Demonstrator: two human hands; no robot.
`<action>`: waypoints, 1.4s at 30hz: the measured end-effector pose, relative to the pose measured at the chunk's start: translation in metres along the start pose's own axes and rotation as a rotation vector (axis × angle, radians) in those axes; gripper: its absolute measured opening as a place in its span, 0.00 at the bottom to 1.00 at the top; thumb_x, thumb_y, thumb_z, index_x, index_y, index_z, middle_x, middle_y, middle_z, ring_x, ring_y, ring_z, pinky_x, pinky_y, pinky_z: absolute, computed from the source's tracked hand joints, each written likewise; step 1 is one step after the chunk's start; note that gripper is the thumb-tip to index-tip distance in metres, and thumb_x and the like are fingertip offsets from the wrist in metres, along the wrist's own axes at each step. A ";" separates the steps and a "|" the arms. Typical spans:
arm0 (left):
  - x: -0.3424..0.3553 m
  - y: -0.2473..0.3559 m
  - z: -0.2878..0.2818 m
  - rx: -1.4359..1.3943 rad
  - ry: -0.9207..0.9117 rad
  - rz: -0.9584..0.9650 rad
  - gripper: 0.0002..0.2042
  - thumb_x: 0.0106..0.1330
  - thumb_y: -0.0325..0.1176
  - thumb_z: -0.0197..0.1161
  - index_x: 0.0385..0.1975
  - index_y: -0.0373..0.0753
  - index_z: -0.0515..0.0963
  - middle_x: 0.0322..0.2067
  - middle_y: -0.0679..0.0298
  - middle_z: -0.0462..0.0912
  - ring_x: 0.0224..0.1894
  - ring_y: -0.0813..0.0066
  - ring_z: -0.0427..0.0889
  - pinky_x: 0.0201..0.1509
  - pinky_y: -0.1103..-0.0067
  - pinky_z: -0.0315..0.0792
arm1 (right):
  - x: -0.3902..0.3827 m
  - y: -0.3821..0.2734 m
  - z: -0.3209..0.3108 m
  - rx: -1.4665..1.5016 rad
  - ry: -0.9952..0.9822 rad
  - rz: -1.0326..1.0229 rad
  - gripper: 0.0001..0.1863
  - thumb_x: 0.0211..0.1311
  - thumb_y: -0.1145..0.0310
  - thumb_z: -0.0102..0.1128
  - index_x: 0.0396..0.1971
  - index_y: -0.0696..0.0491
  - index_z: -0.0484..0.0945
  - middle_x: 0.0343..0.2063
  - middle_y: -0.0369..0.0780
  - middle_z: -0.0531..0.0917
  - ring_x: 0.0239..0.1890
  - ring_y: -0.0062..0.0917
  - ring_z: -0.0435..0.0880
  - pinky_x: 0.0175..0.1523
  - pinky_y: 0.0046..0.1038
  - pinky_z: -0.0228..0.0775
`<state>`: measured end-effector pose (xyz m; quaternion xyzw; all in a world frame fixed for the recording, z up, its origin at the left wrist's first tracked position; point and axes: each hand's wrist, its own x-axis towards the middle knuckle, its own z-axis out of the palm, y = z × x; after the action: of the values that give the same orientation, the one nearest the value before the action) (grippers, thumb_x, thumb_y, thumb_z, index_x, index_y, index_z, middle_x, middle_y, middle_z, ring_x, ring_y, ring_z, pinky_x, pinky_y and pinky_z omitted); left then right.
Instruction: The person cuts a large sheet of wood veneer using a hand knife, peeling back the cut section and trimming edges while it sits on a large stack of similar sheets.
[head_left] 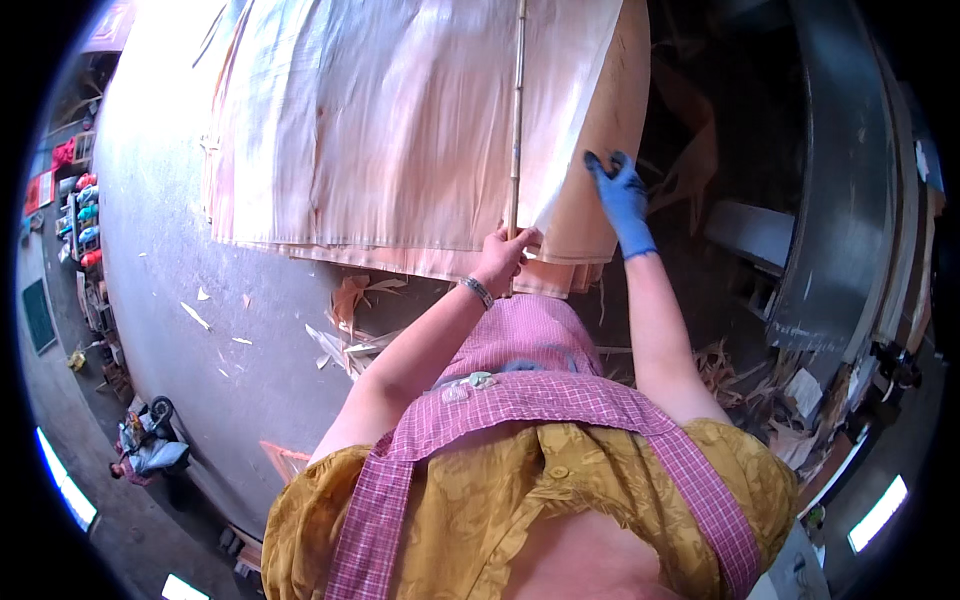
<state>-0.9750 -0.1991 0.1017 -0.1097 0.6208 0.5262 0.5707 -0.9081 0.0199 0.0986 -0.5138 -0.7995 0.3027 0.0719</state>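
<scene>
Gripping a thin stick point(517, 110), left hand point(503, 258) clenched; gloved right hand point(620, 195) pressed open on top veneer sheet point(400, 120) — upper centre, sheet only partly positioned on stack.

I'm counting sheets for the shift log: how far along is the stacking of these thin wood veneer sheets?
Done: a stack of pale veneer sheets lies on the grey table. In hand: the left hand grips a thin bamboo stick, and the blue-gloved right hand touches the top sheet's edge. Left: veneer scraps lie loose by the stack.
</scene>
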 end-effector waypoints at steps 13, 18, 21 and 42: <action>-0.039 -0.016 -0.133 0.528 0.508 0.424 0.21 0.63 0.48 0.59 0.29 0.31 0.75 0.18 0.50 0.74 0.21 0.62 0.73 0.29 0.68 0.67 | 0.031 -0.090 -0.013 0.195 -0.198 -0.180 0.30 0.50 0.62 0.68 0.52 0.60 0.72 0.38 0.44 0.83 0.37 0.30 0.82 0.44 0.29 0.74; -0.033 -0.026 -0.168 0.701 0.565 0.365 0.18 0.63 0.50 0.56 0.35 0.38 0.74 0.27 0.50 0.82 0.34 0.48 0.81 0.37 0.59 0.72 | 0.035 -0.143 0.000 0.499 -0.298 -0.286 0.31 0.51 0.67 0.69 0.55 0.60 0.70 0.44 0.39 0.79 0.42 0.21 0.76 0.49 0.24 0.70; -0.020 -0.034 -0.187 0.809 0.468 0.272 0.22 0.59 0.47 0.60 0.47 0.37 0.68 0.33 0.46 0.82 0.38 0.45 0.80 0.42 0.57 0.72 | 0.028 -0.202 0.016 0.484 -0.352 -0.347 0.30 0.52 0.69 0.67 0.56 0.61 0.69 0.40 0.36 0.79 0.38 0.17 0.75 0.45 0.21 0.70; 0.044 -0.111 -0.213 0.353 0.364 0.194 0.35 0.44 0.44 0.75 0.52 0.34 0.70 0.47 0.47 0.73 0.48 0.57 0.74 0.50 0.66 0.71 | -0.076 -0.419 0.077 0.868 -0.657 -0.417 0.23 0.58 0.64 0.66 0.52 0.56 0.72 0.17 0.27 0.69 0.15 0.09 0.62 0.19 0.14 0.55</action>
<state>-1.0339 -0.3909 -0.0365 -0.0413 0.8031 0.4336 0.4066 -1.2319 -0.1981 0.2851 -0.1482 -0.6669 0.7256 0.0822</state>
